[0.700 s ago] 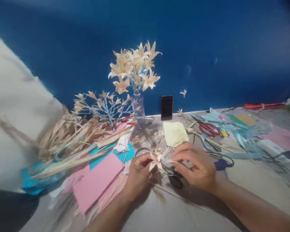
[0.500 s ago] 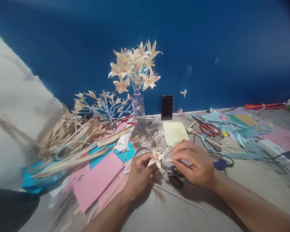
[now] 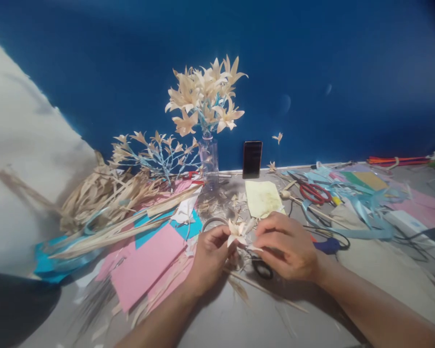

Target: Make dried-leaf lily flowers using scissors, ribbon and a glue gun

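Between my hands is a small cream artificial flower (image 3: 236, 232) with pointed petals. My left hand (image 3: 212, 258) pinches it from the left, its stem end hidden by the fingers. My right hand (image 3: 288, 246) is closed, thumb and fingertips pinching a pale petal (image 3: 254, 248) close to the flower's right side; whether the two touch, I cannot tell. Under the hands are dark-handled scissors (image 3: 262, 268) and a thin stick (image 3: 268, 290). Just beyond them lies a pale yellow cloth or paper (image 3: 264, 199).
A clear bottle (image 3: 209, 164) holds a tall bunch of cream flowers (image 3: 205, 96). Left are a branch of small flowers (image 3: 159, 154), dried husks (image 3: 101, 193) and pink sheets (image 3: 148, 268). A phone (image 3: 252, 159) leans on the wall. Right lie red scissors (image 3: 315, 193), light-blue ribbon (image 3: 366, 232) and a blue-handled tool (image 3: 326, 245).
The flower has tilted slightly in my left hand. My right fingers have shifted a little, and the petal piece now sits slightly lower. The camera view has moved slightly.
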A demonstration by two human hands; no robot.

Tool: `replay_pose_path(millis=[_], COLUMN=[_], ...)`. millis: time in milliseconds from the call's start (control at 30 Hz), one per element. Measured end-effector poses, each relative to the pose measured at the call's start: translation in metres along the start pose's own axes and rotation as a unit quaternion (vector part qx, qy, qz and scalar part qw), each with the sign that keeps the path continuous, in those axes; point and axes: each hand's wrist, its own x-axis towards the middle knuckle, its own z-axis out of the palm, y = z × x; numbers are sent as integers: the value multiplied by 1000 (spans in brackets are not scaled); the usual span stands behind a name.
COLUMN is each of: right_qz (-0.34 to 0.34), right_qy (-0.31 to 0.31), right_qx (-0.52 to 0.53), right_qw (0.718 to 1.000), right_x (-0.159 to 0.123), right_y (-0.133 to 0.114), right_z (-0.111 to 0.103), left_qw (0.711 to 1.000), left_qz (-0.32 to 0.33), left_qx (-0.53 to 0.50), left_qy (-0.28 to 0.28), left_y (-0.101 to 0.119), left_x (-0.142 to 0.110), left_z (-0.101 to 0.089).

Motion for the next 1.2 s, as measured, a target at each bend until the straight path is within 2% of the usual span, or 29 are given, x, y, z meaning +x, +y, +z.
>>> replay_pose_path(millis=[167, 367, 567, 733, 933, 1067, 1200], right_qz=[20, 18, 18, 28, 25, 25, 33], right_qy=[7, 20, 11, -2, -7, 1, 25], right_qx=[9, -73, -114, -113, -116, -109, -70], right_qw=[1000, 997, 993, 993, 993, 994, 997], right_x=[-1, -6, -3, -1, 1, 1, -1], right_y=[-9, -10, -11, -12, -13, -13, -12], right_z=[5, 14, 11, 9, 8, 8, 6], left_qw=[1000, 999, 997, 996, 997, 993, 996], left_qz=[8, 4, 1, 5, 17, 51, 43], left_qx=[22, 26, 33, -2, 54, 98, 72], left_qy=[-5, -39, -65, -90, -46, -27, -9], left_y=[2, 2, 1, -4, 2, 2, -1], left_x=[2, 1, 1, 2, 3, 1, 0], left_z=[0, 2, -1, -5, 0, 3, 2])
